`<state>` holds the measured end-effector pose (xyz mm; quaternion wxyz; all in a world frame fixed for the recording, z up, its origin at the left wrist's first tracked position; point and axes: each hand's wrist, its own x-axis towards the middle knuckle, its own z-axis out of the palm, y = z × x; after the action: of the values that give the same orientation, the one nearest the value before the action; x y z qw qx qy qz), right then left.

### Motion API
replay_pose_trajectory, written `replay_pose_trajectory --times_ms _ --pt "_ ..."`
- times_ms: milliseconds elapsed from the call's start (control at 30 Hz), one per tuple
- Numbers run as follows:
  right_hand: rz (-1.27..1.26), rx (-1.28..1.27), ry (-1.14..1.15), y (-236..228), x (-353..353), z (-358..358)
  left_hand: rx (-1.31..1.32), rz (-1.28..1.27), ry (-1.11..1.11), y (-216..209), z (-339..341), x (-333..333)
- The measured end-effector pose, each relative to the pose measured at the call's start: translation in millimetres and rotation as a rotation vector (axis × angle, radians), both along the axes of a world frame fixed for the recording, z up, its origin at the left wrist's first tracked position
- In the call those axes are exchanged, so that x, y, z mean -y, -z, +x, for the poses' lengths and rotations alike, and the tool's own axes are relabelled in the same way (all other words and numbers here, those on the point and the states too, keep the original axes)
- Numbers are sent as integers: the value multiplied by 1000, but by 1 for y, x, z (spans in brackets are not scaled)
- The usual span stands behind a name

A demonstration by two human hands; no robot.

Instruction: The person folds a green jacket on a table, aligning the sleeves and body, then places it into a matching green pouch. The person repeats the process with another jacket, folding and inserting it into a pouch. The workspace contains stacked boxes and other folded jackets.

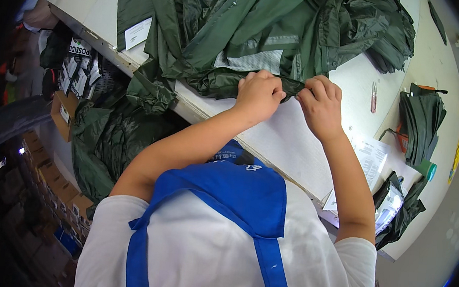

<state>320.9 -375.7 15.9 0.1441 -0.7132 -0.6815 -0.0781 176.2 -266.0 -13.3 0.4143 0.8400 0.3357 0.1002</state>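
1. Green jacket [260, 32] lies crumpled at twelve o'clock on the table [294, 143].
2. Left hand [258, 94] and right hand [321, 105] both pinch its near hem.
3. Most stays unfolded, seemingly early.

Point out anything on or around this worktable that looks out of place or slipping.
A dark green garment hangs off the white table's left edge, sagging toward the boxes below. Both hands, left and right, pinch the green jacket's hem. Nothing looks torn.
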Motion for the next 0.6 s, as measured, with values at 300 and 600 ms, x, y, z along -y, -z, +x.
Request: replay_pose_trajectory --times_ms 300,600 --pt "-8 32 118 -3 19 13 11 261 -63 -23 -69 -34" --pt "31 -219 -75 -39 -15 -45 47 553 -56 -32 -94 -25"
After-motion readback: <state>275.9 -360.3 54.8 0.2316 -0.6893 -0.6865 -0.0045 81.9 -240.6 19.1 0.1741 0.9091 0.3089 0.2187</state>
